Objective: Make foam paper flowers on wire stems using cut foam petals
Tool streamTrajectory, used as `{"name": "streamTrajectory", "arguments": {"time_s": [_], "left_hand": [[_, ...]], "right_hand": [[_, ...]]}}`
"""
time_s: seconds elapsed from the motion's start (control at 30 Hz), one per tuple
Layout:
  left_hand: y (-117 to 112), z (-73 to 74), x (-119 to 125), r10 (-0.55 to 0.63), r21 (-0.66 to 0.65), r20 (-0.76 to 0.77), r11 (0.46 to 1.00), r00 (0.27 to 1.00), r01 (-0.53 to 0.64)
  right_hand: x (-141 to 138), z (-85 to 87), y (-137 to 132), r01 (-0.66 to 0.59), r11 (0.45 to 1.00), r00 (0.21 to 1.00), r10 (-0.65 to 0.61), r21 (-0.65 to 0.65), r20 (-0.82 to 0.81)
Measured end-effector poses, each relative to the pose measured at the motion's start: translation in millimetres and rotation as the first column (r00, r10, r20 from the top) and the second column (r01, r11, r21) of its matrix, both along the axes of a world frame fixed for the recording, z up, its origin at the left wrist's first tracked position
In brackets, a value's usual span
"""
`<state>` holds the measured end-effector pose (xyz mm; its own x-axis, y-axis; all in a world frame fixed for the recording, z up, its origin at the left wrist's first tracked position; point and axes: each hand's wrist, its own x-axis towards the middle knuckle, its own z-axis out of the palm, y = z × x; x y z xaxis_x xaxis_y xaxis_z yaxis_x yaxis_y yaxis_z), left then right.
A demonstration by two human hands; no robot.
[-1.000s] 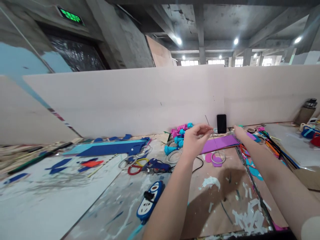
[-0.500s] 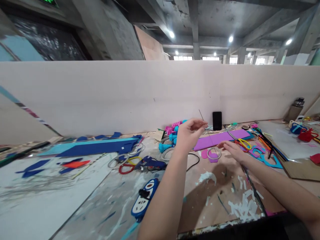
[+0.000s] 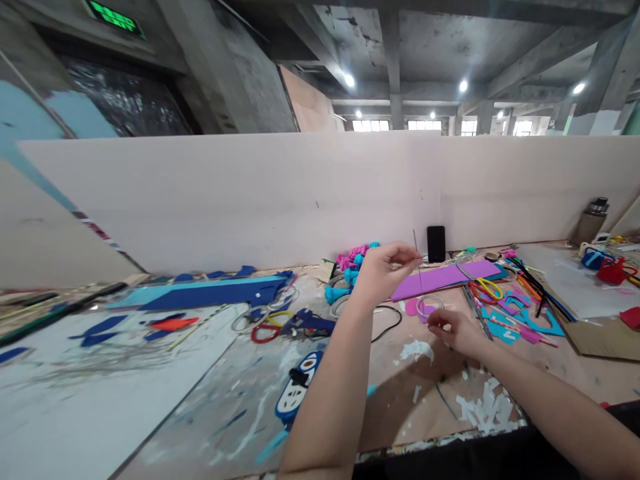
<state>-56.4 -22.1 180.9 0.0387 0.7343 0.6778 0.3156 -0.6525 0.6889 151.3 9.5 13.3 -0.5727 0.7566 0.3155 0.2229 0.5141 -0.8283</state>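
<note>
Since the earlier frame, right hand (image 3: 457, 333) moved nearer the wearer, fingers half-curled; couldn't tell if it held anything. Left hand (image 3: 384, 270) had thumb and fingertips pinched on a thin wire (image 3: 415, 240), which stuck out above and below. Wire looked light, springy, probably bendable; mid-length seemed the best hold. Wire stood beyond and left of the right hand, apparently clear of it.

Wire (image 3: 415, 241) dark grey; ring (image 3: 418, 307) pale grey; strip (image 3: 446, 278) purple.
</note>
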Motion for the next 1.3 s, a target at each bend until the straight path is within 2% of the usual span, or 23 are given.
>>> {"name": "streamTrajectory", "arguments": {"time_s": [0.1,0.23,0.37,0.8,1.1,1.3], "left_hand": [[3.9,-2.2,1.4,-0.013,-0.022,0.030,1.000,0.999,0.014],[10.0,-6.3,4.6,-0.027,-0.040,0.039,0.999,0.999,0.029],[14.2,-9.4,5.6,-0.022,-0.055,0.006,0.998,1.000,0.023],[18.7,-14.9,-2.1,-0.047,-0.118,0.015,0.992,0.999,0.049],[25.5,-21.7,1.9,-0.084,-0.156,0.019,0.984,0.996,0.086],[30.2,-26.1,3.6,-0.087,-0.169,0.024,0.982,0.996,0.090]], "right_hand": [[0.0,-10.5,5.9,0.022,1.000,1.000,-0.022,0.019,-0.021],[-0.6,-15.5,8.5,0.025,1.000,1.000,-0.025,-0.001,-0.008],[-0.2,-16.1,4.6,-0.025,0.999,0.998,0.028,-0.043,0.061],[1.2,-13.9,2.1,-0.019,0.997,0.986,0.030,-0.071,0.163],[-3.0,-15.4,1.6,0.003,0.993,0.999,0.001,-0.115,0.036],[-1.4,-15.1,5.8,-0.025,0.998,0.994,0.031,-0.060,0.103]]}}
